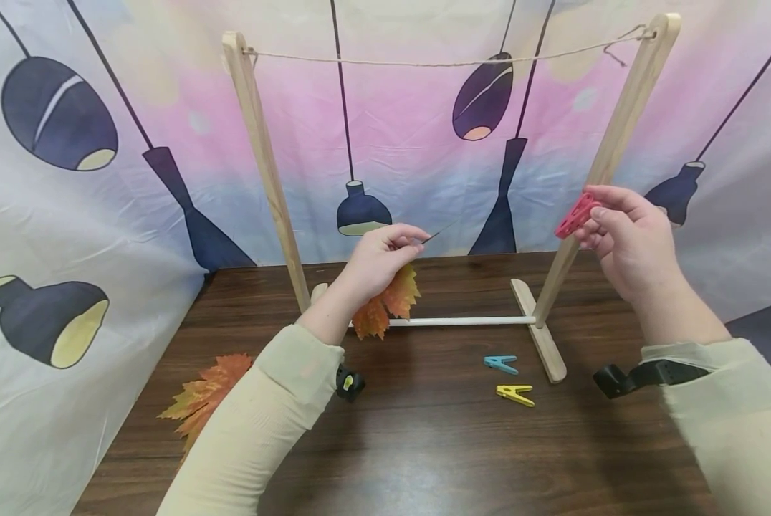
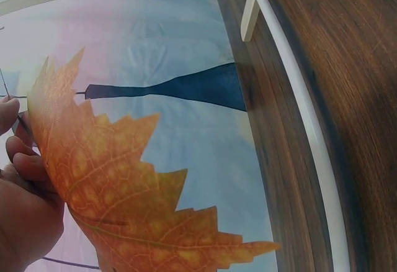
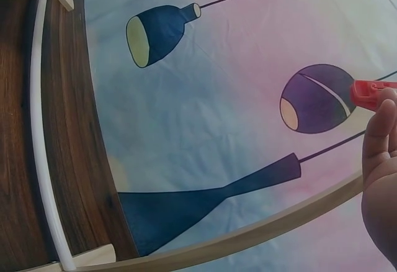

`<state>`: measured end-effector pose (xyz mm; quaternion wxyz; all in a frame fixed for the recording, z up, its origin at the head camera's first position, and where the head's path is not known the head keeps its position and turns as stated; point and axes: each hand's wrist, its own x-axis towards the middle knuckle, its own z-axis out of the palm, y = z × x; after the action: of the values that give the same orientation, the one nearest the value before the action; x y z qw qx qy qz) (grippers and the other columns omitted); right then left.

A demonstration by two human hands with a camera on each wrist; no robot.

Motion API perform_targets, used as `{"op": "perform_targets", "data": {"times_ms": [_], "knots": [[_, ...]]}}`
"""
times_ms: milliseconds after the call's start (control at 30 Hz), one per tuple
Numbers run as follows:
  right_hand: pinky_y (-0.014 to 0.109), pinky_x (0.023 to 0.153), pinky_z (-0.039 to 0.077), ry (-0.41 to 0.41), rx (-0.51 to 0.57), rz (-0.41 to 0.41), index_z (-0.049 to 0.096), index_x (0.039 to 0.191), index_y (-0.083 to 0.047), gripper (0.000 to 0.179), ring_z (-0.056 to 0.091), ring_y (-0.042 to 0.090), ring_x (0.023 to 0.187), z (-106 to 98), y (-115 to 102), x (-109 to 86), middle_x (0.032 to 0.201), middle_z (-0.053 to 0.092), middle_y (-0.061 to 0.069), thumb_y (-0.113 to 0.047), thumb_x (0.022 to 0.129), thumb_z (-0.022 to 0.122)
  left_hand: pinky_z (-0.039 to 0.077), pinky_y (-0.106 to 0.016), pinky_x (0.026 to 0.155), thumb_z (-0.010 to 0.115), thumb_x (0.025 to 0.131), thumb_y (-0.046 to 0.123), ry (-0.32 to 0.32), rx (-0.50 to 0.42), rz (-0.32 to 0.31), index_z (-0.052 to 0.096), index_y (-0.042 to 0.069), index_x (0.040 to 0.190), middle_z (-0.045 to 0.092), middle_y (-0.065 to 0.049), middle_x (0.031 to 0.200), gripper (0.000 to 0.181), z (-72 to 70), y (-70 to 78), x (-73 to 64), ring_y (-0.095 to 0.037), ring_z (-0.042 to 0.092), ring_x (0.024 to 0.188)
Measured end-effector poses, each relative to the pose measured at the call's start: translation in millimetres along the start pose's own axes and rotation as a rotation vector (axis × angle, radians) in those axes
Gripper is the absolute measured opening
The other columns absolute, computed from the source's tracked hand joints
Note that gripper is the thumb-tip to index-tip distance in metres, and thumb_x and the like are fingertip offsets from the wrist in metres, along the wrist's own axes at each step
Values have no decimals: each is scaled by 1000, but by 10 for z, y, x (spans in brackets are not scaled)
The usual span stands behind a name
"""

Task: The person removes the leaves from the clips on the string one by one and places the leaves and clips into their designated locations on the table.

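Observation:
My left hand [image 1: 385, 261] pinches the thin stem of an orange maple leaf [image 1: 398, 292] between thumb and fingers, and the leaf hangs below the hand. In the left wrist view the leaf [image 2: 124, 185] spreads its jagged edge beside the fingers. On the right, my right hand [image 1: 637, 236] holds a red clothespin [image 1: 577, 214] by one end, in front of the right wooden post. The red clothespin [image 3: 367, 93] also shows at the fingertips in the right wrist view. Above both hands, a twine line [image 1: 424, 64] is strung between the posts.
The wooden frame has a left post [image 1: 266, 165], a right post [image 1: 618, 143] and a white bottom rod [image 1: 463, 322]. A blue clothespin [image 1: 501, 364] and a yellow clothespin [image 1: 516, 394] lie on the table. Another maple leaf [image 1: 208, 394] lies left, partly behind my left sleeve.

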<state>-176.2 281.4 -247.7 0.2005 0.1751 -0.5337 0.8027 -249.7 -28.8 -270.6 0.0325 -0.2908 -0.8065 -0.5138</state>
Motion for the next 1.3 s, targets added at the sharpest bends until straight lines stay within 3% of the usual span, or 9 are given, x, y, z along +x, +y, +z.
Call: {"op": "perform_targets", "data": {"times_ms": [200,500,867,1300], "knots": [[21,56,51,-11,-13,-5,59,111,4,21,57,17,62,-23,23,-15,87,53,12,4,92,53,48,-33,67,60,93,19,-7,13,-1,68,19,110,60,-3,94,19,-13,-10,-18,-18,56,81],[22,53,50,-26,58,-15,60,107,6,19,57,17,60,-58,89,-32,83,55,12,8,90,52,49,-33,71,60,93,19,-17,26,-14,68,18,110,60,-3,96,19,-50,-60,-64,-18,57,85],[22,54,51,-48,41,-14,59,109,6,19,60,17,61,-88,142,-52,84,56,12,8,91,52,49,-35,72,59,93,18,-52,44,-15,68,18,111,63,-2,100,19,-109,-70,-86,-25,59,90],[23,57,53,-32,-26,12,60,103,4,15,60,17,62,-153,208,-101,83,58,11,7,90,53,48,-33,71,59,93,15,-57,62,-16,68,15,110,63,-3,97,19,-108,-169,-111,-20,57,85]]}}
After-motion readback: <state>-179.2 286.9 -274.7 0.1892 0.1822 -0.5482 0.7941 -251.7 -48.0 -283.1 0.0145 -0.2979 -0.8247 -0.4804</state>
